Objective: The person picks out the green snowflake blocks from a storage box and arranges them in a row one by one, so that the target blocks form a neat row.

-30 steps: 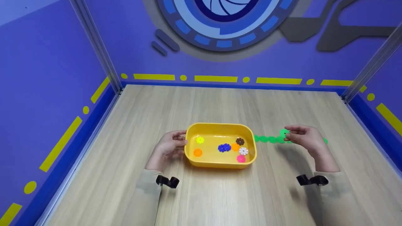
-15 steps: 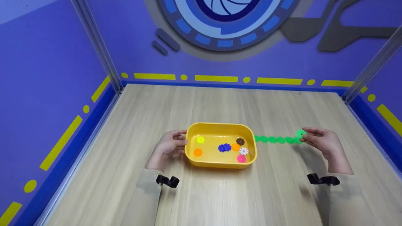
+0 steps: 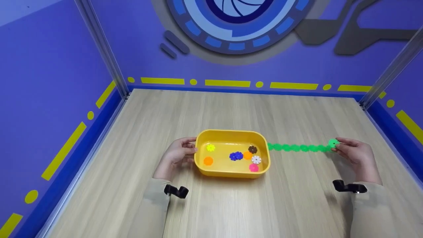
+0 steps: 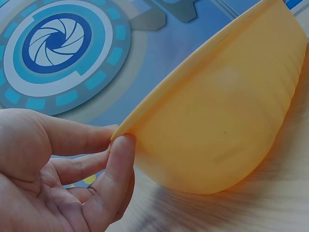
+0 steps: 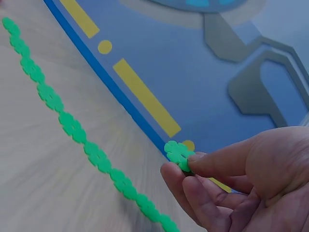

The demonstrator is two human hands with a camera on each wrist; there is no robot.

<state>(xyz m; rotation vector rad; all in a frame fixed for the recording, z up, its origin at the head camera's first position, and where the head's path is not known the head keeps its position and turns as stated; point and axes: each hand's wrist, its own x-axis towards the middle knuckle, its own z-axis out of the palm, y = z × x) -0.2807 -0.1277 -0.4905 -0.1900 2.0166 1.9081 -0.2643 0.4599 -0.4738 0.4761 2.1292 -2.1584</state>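
Observation:
My left hand pinches the left rim of a yellow plastic basin, thumb and fingertips meeting at the edge in the left wrist view. Inside the basin lie small notched snowflake discs: a yellow one, a blue pair, a brown one, a white one, a pink one and two orange ones. Between thumb and fingers, my right hand holds a single green snowflake disc. A chain of joined green discs lies below it on the table, apart from the held disc.
The wooden table is bounded by blue-purple panels on the left, back and right. Metal posts stand at the back corners. The chain's left end reaches the basin's right side.
My right hand has moved to the right above the green chain, carrying the single green disc toward the chain's right end. The left hand, the basin and the chain stay put.

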